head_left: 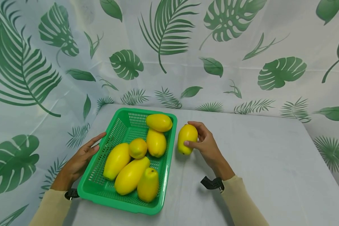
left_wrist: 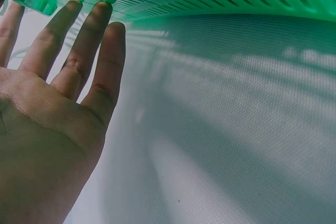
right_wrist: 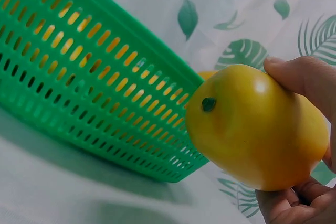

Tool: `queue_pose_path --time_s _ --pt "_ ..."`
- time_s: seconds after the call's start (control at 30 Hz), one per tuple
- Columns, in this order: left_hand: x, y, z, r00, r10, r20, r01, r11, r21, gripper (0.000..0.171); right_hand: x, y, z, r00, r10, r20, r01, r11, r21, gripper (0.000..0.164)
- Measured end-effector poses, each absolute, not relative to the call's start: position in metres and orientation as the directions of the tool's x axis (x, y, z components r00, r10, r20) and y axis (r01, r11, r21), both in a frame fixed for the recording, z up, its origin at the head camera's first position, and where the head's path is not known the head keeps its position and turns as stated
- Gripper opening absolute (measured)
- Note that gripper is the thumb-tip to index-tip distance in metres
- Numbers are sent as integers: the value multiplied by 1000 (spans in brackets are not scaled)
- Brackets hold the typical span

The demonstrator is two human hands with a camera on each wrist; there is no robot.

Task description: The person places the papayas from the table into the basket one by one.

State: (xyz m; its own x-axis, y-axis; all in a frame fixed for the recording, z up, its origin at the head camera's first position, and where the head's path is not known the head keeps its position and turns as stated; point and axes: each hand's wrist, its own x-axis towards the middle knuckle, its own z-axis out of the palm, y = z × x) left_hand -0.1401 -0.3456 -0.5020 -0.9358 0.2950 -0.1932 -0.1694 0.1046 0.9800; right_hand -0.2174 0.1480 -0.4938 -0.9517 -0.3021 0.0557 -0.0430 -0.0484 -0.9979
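My right hand (head_left: 207, 146) grips a yellow papaya (head_left: 187, 138) between thumb and fingers, just right of a green plastic basket (head_left: 169, 163). The right wrist view shows this papaya (right_wrist: 252, 129) close up, its small dark green stem end facing the basket wall (right_wrist: 79, 61). Several more yellow papayas (head_left: 132, 175) lie inside the basket. On the basket's left side is my left hand (head_left: 80, 161), its fingers stretched out along the outer wall. Seen from the left wrist, the fingertips of that hand (left_wrist: 58, 87) come right up to the slotted side.
A white cloth covers the table (head_left: 257, 169) under the basket and to its right. Behind it and on the left hangs a white curtain (head_left: 183, 75) printed with green leaves. Black straps (head_left: 213, 183) circle both wrists.
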Motion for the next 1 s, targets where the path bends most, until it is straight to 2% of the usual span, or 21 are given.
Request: queue_pose_path --time_s 0.33,0.6,1.0 --pt "-140 -345 -502 -936 281 -213 -188 114 976 56 -215 143 -479 -948 -301 106 -89 -70 -994 76" --pt "-140 -344 -502 -935 277 -221 -195 118 974 56 -211 135 -471 -935 -325 141 -100 -140 -985 76" --pt "-139 -345 -502 -932 286 -223 -190 137 972 56 -209 126 -465 -925 -338 176 -131 -152 -980 78"
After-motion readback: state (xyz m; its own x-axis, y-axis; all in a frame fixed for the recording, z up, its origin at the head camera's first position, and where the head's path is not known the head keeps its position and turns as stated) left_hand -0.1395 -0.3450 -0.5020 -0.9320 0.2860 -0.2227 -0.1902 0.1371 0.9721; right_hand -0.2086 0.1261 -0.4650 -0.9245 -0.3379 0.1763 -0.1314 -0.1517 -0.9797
